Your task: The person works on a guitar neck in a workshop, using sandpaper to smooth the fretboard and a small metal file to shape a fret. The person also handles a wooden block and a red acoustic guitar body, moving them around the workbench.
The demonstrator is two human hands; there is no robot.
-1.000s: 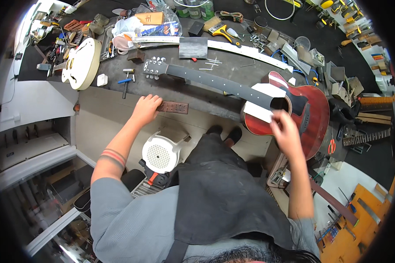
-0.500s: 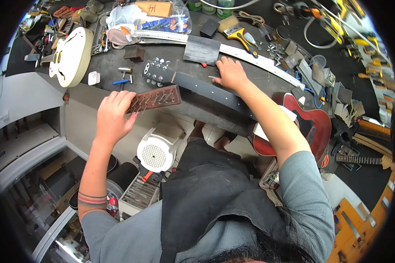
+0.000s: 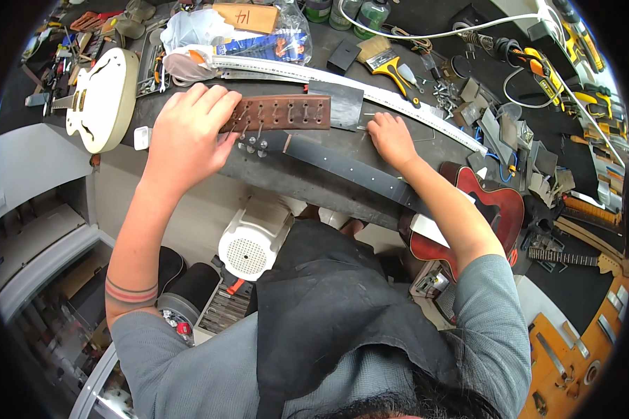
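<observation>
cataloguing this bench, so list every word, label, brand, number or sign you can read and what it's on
Tan block: large dark writing, which I'm leaving uncopied.
Blue packet: printing too small and blurred to read.
Long white strip: fine markings, too small to read.
Green jar: no text I can make out.

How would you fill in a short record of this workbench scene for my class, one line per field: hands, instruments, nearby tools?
Left hand: holds a brown wooden block with rows of holes and thin metal pieces
Right hand: fingers lowered near thin metal pieces on the dark bench; whether it grips one is unclear
Instruments: red guitar, partly hidden by the right forearm; cream guitar at far left
Nearby tools: yellow-handled brush; long white strip
</observation>
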